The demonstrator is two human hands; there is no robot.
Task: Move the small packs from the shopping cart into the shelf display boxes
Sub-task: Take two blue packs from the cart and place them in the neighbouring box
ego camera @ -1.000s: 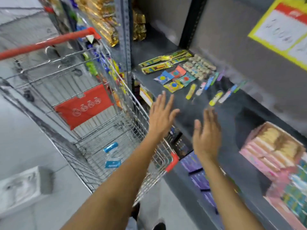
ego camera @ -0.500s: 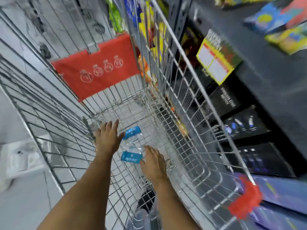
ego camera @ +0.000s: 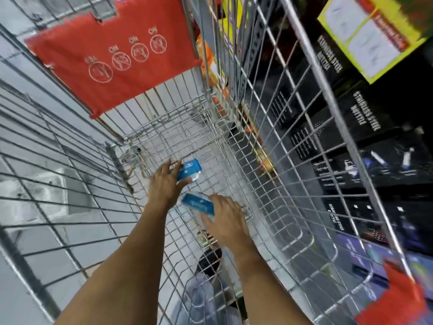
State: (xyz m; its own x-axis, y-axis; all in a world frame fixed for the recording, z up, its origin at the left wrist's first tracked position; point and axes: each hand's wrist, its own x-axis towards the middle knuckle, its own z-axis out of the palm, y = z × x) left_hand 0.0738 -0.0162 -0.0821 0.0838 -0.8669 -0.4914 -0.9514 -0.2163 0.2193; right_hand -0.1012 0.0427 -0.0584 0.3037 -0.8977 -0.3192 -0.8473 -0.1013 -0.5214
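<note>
Two small blue-and-clear packs lie on the wire floor of the shopping cart (ego camera: 236, 146). My left hand (ego camera: 165, 184) is down in the cart with its fingers wrapped around the far pack (ego camera: 189, 168). My right hand (ego camera: 226, 218) rests on the near pack (ego camera: 198, 204), fingers curled over its right end. Both forearms reach down from the bottom of the view. The shelf display boxes are out of sight.
A red child-seat flap (ego camera: 112, 57) with printed warning icons hangs at the cart's far end. Right of the cart stand lower shelves with black product boxes (ego camera: 365, 127) and a yellow-edged price sign (ego camera: 365, 36). A red corner bumper (ego camera: 396, 299) is at bottom right.
A second ago both hands were raised open near the shelf. They dropped into the cart, and each has now closed on a blue pack. The view has tilted down into the cart.
</note>
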